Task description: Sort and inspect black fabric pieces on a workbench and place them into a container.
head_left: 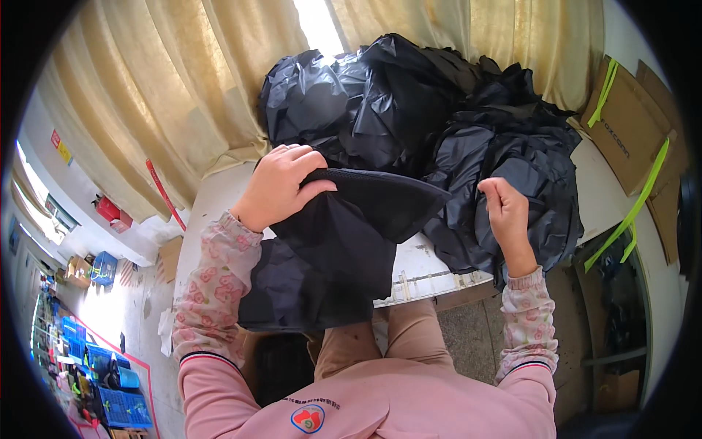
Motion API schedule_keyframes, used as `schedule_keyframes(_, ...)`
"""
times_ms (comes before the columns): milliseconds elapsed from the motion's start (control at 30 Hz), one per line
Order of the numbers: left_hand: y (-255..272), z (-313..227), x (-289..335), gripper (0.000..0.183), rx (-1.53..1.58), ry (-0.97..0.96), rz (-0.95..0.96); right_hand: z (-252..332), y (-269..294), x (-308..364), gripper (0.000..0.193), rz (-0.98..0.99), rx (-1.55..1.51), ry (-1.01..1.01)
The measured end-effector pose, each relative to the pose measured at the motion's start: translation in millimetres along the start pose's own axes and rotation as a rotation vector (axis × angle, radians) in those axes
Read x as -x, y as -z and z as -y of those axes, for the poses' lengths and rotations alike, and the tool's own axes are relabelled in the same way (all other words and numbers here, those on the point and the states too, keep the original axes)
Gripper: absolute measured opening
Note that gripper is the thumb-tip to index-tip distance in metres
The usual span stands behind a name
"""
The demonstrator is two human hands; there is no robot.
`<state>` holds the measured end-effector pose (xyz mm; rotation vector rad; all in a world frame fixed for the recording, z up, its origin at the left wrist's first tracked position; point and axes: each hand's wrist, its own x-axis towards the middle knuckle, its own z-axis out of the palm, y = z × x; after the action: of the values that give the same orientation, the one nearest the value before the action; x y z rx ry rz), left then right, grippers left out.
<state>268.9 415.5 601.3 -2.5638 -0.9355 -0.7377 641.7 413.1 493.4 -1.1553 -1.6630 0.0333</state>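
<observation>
My left hand (281, 184) grips the upper edge of a black cloth piece (336, 245), thumb on the near side and fingers over the top. The cloth hangs in folds over the table's front edge, and its stiff, hemmed corner sticks out to the right. Raised to the right of the cloth, apart from it, is my right hand (506, 216). Its fingers are curled and the thumb is pressed against them; whatever may lie inside is hidden. Behind that hand lies a heap of black cloth pieces (504, 161).
A bulky black plastic bag (322, 102) sits at the back of the white table (219, 194), against beige curtains (183, 88). Flattened cardboard (629, 132) with yellow-green straps (647, 186) leans at the right. Blue crates (124, 406) stand on the floor at far left.
</observation>
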Motion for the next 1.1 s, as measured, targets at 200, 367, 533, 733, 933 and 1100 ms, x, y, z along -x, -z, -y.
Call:
schedule_keyframes(200, -2, -20, -17, 0.032, -0.009, -0.045, 0.036, 109, -17, -32, 0.059, 0.124, -0.030, 0.450)
schedule_keyframes(367, -7, 28, -1, 0.034, -0.209, -0.031, -0.385, 124, -47, -45, 0.038, 0.431, -0.218, 0.296)
schedule_keyframes(533, -108, 33, 139, 0.031, 0.830, 0.951, -0.406, 164, -56, -78, 0.030, 0.464, -0.780, 0.142)
schedule_keyframes(733, -210, -99, 222, 0.045, 2.391, 1.308, 0.273, 228, -97, -82, 0.048, 0.533, -0.882, 0.176)
schedule_keyframes(933, -177, -73, 253, 0.045, 3.081, 0.628, -0.348, 211, -99, -89, 0.054, 0.247, -1.088, 0.121)
schedule_keyframes(1100, -154, -41, 329, 0.038, 1.896, 1.368, -0.500, 201, -94, -88, 0.047, 0.422, -1.480, -0.216)
